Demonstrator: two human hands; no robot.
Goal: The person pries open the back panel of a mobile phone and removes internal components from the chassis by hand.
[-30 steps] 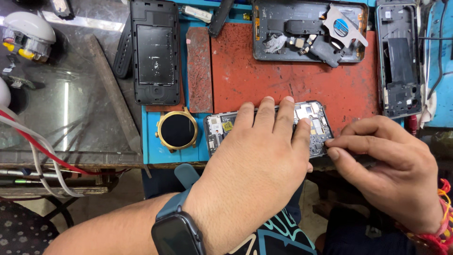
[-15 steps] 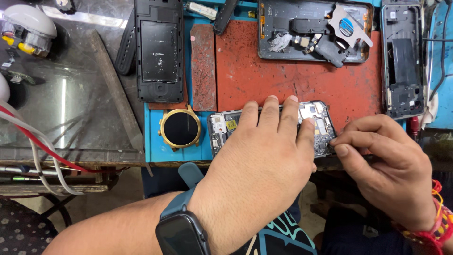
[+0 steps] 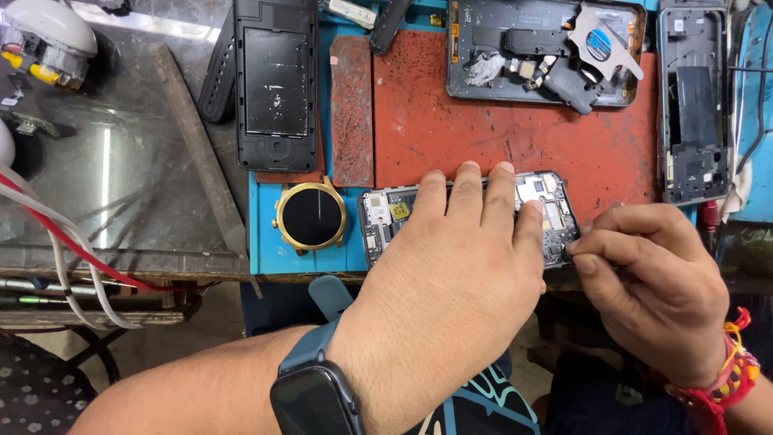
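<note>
Two hands work on one opened phone (image 3: pixel 386 221) lying at the near edge of the surface (image 3: pixel 451 129), half on the red mat (image 3: pixel 515 137), half on the blue mat (image 3: pixel 266 242). Left hand (image 3: pixel 451 290) lies flat over the phone's middle, fingers (image 3: pixel 467 189) spread loosely and pressing down, gripping nothing. Dark smartwatch (image 3: pixel 310 399) on that wrist. Right hand (image 3: pixel 656 286) sits at the phone's right end, thumb and forefinger pinched tight at the edge; probably on a small tool or part, too small to tell. Red and yellow thread band (image 3: pixel 725 370) on that wrist. Phone's board shows at both ends, left of and right of the left hand. Gold round watch (image 3: pixel 312 216) just left of the phone, on the blue mat. Black phone back (image 3: pixel 275 80) farther up, well apart. Rusty strip (image 3: pixel 352 109) beside it. Another opened phone frame (image 3: pixel 535 52) at the top of the red mat, with a metal shield (image 3: pixel 600 44) on it. Third frame (image 3: pixel 696 105) stands at far right. Glass sheet (image 3: pixel 105 169) and red and white cables (image 3: pixel 64 258) at left.
</note>
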